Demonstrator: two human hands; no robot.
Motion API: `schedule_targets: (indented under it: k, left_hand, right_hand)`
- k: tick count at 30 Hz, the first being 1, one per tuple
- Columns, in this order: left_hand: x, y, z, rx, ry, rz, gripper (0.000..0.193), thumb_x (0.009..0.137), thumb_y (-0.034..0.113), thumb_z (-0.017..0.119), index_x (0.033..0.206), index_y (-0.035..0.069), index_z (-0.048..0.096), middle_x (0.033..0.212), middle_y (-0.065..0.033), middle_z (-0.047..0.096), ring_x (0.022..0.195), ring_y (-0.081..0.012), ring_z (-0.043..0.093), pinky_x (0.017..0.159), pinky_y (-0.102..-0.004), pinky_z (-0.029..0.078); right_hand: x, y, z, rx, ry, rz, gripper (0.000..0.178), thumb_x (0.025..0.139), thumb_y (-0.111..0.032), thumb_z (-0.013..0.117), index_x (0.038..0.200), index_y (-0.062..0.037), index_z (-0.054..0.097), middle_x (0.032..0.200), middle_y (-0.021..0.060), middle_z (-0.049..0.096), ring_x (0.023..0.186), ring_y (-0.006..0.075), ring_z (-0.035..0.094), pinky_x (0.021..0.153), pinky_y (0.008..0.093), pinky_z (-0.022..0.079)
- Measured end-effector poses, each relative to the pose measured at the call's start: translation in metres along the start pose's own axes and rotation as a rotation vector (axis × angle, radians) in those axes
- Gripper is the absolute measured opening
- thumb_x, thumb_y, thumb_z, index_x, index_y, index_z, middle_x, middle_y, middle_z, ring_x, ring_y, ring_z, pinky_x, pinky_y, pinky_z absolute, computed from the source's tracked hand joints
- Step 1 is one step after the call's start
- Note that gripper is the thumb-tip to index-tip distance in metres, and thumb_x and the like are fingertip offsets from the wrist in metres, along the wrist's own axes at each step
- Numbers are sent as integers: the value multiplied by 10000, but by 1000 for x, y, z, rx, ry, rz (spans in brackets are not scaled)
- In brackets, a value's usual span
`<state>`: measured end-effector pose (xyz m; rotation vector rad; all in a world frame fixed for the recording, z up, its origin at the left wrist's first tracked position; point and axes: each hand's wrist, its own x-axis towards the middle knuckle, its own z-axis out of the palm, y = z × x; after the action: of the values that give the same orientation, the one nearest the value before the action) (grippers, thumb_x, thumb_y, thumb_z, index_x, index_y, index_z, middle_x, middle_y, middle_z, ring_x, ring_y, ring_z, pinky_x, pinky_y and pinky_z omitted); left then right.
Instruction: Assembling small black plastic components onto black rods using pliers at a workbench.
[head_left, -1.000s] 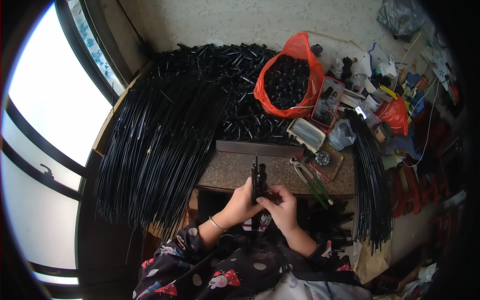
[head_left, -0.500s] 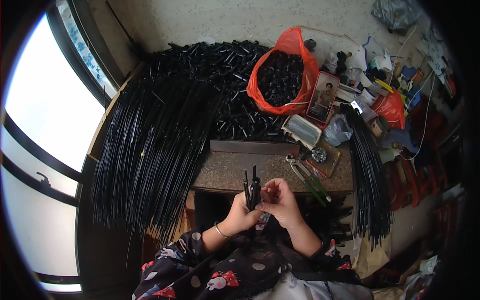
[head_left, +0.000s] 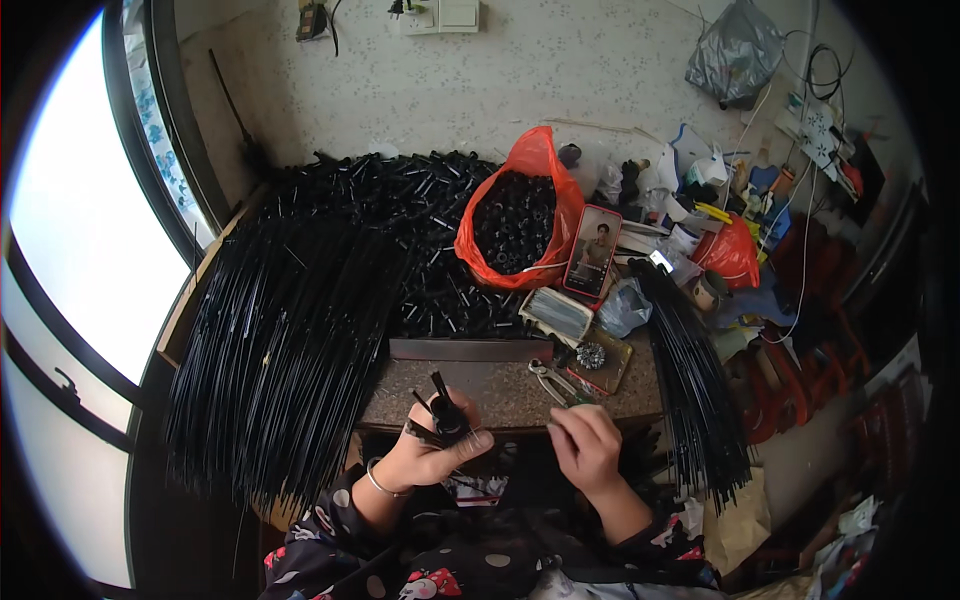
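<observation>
A cramped home workshop for piecework; a great heap of thin black rods (head_left: 290,340) fills the left and centre of the frame beside a window (head_left: 80,250); an orange plastic bag (head_left: 520,215) of small black parts sits at upper centre; a stone-topped bench (head_left: 510,390) carries pliers (head_left: 560,383); household clutter, a phone (head_left: 592,252) and wall sockets (head_left: 440,14) crowd the upper right.

1. Left hand (head_left: 425,455) raised at the lower centre, fingers curled closed in a grip, wrist bent.
2. Right hand (head_left: 585,448) just beside it, apart, fingers loosely curled, back facing up.
</observation>
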<state>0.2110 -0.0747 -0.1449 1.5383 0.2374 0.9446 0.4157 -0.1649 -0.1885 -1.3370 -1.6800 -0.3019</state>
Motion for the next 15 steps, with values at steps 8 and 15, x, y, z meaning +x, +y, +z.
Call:
schedule_targets:
  k: [8, 15]
  left_hand:
    - [4, -8, 10, 286, 64, 74, 274, 693, 3, 700, 918, 29, 547, 652, 36, 507, 580, -46, 467, 542, -196, 378]
    - [12, 2, -30, 146, 243, 104, 997, 459, 264, 895, 1287, 32, 390, 655, 75, 483, 587, -11, 435, 550, -165, 373]
  right_hand:
    - [-83, 74, 29, -340, -523, 500, 422, 707, -71, 644, 1105, -94, 507, 1058, 129, 443, 923, 284, 463, 798, 368, 408]
    - [-15, -15, -17, 1051, -413, 728, 162, 720, -100, 669, 805, -13, 563, 1090, 88, 476, 965, 201, 506, 760, 321, 426]
